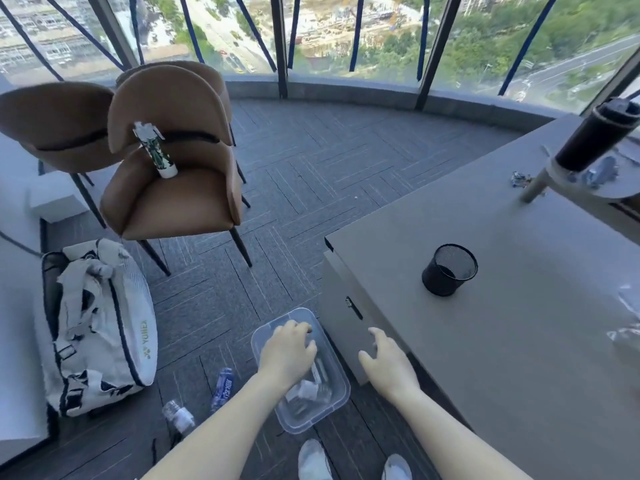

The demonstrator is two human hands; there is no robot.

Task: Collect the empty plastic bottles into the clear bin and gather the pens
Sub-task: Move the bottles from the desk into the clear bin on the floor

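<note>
Blue-labelled bottle [221,388] lies on carpet, cap pointing away.

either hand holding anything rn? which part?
Nothing held. Left hand spread open above the clear bin; right hand open in the air beside the cabinet.

The bin [300,370] sits on the floor [311,174] just left of the tabletop [519,306], with a bottle [310,389] inside. Two bottles [222,388] [178,415] lie on the floor left of the bin, a bag [100,327] farther left. Behind them stands a chair [173,188] with a bottle [156,154] on its seat. A cup [449,270] stands on the tabletop.
</note>
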